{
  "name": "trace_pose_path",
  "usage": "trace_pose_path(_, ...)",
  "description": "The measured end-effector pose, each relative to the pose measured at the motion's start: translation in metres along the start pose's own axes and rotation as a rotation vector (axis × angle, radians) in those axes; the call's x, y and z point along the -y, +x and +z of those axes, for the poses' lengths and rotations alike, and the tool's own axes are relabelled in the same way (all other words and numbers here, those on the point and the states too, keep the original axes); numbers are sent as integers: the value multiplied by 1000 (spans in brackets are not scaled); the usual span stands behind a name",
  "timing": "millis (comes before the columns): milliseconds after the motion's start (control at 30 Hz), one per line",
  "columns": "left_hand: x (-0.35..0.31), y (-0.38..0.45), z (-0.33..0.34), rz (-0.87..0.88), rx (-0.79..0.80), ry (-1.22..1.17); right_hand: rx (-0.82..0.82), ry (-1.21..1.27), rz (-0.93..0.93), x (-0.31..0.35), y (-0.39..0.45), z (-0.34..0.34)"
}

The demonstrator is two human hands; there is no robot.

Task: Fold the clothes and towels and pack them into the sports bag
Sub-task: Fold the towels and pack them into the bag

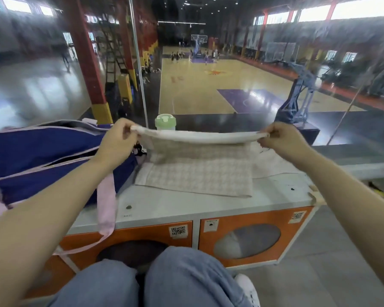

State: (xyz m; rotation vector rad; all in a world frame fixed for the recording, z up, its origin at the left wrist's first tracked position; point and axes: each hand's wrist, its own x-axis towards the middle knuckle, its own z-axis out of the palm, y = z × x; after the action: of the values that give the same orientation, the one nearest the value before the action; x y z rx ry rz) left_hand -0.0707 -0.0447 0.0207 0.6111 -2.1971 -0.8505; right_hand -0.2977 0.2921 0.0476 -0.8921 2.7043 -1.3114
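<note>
A pale checked towel (197,171) lies on the white top of a locker cabinet (208,204), with its far edge lifted off the surface. My left hand (118,142) pinches the lifted left corner and my right hand (282,138) pinches the right corner, so the raised edge is stretched between them. A dark blue sports bag (42,151) with pink trim and a pink strap (106,200) sits on the cabinet to the left, right beside my left hand. Its opening faces up.
A light green bottle (165,122) stands behind the towel. White paper or cloth (273,162) lies under the towel's right side. The cabinet has orange doors (253,238) facing my knees. A glass barrier is beyond, over a basketball court.
</note>
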Motion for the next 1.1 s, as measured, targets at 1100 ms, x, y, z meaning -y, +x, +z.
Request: trace_pose_path(1100, -16, -89, 147, 167, 582, 528, 70, 674, 375, 8, -44, 22)
